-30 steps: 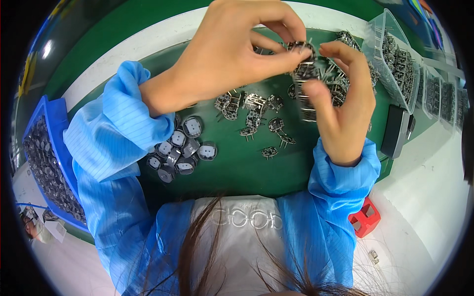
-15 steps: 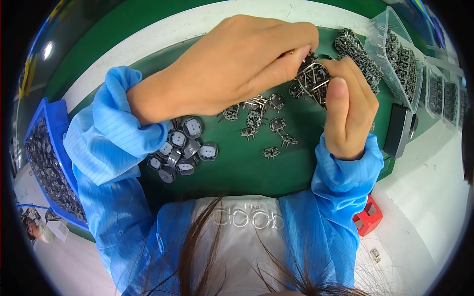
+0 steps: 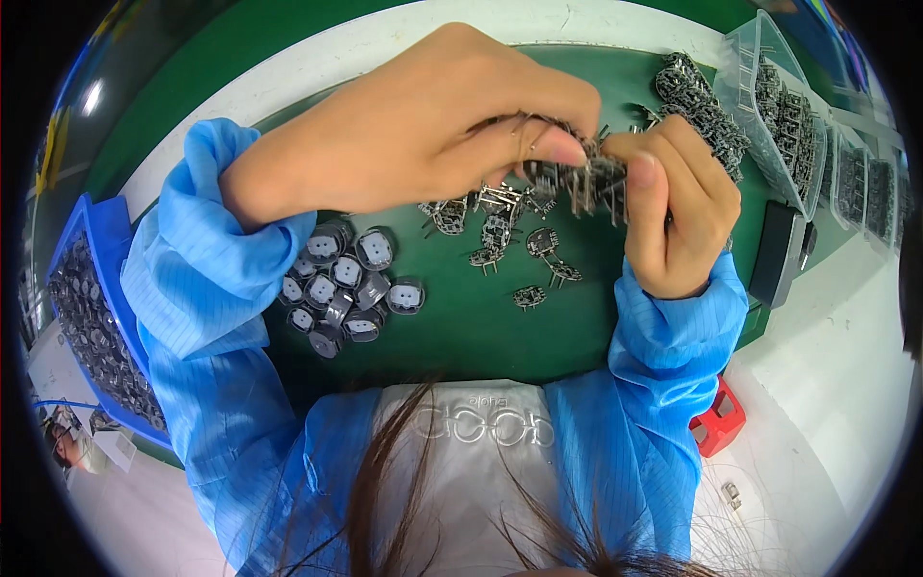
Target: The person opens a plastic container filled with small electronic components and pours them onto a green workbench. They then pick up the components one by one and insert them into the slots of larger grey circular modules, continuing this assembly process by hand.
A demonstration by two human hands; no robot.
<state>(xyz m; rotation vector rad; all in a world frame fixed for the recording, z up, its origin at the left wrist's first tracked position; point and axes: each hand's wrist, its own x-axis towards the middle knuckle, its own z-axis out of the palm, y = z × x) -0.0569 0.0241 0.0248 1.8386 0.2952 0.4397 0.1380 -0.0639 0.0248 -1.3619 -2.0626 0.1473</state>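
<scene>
Between my two hands is a clump of small dark circuit boards with metal pins (image 3: 583, 183), blurred by motion. My left hand (image 3: 452, 125) reaches in from the left and is closed on the clump, its thumb along the near side. On the clump's right side, the thumb and fingers of my right hand (image 3: 678, 207) pinch it. Beneath them on the green mat, several loose pinned circuit boards (image 3: 495, 231) lie scattered, and a single one (image 3: 529, 296) lies nearest me. Left of these sits a group of dark grey round-cornered housings (image 3: 346, 272) with pale insides.
A blue bin (image 3: 123, 260) full of small dark parts stands at the left. Far right, a heap of circuit boards (image 3: 707, 115) lies beside a clear plastic box (image 3: 808, 178) holding more. A black box (image 3: 771, 255) and a red plastic piece (image 3: 719, 423) are at the right.
The clump has shifted left and turned, with more pins showing. My left hand has drawn slightly left, uncovering more housings; my right hand has barely moved.
</scene>
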